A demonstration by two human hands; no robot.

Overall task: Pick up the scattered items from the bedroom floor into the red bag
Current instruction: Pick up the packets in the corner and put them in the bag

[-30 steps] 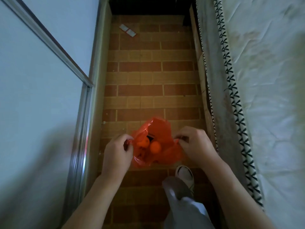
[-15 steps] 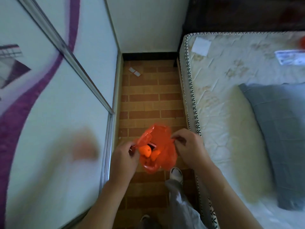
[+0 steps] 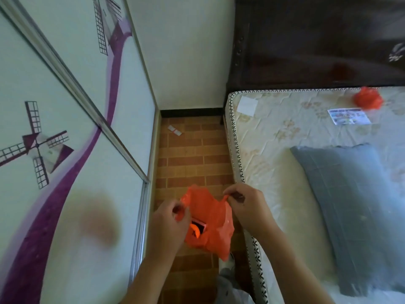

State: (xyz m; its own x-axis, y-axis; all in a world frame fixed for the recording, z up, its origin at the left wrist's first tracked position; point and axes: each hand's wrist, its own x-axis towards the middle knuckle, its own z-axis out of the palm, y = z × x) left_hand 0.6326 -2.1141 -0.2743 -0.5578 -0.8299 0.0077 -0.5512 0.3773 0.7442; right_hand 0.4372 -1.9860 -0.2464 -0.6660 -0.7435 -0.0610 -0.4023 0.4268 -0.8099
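Note:
The red plastic bag [image 3: 210, 220] hangs in front of me above the brick-pattern floor [image 3: 192, 163]. My left hand [image 3: 168, 224] pinches its left handle and my right hand [image 3: 247, 207] pinches its right handle, holding the mouth apart. Inside the opening I see an orange round item [image 3: 195, 229] and the edge of a small flat box. A small white packet [image 3: 174, 130] lies on the floor far ahead, near the back wall.
A sliding wardrobe door [image 3: 65, 150] with windmill art lines the left side. A mattress [image 3: 285, 154] with a grey pillow [image 3: 355, 207], a leaflet [image 3: 348, 116], a white paper and a red crumpled bag [image 3: 368, 98] fills the right. The floor strip between them is narrow.
The view has tilted upward, bringing the bed, headboard and wardrobe art into sight. Both hands keep hold of the bag, which now hangs narrower with its mouth less spread.

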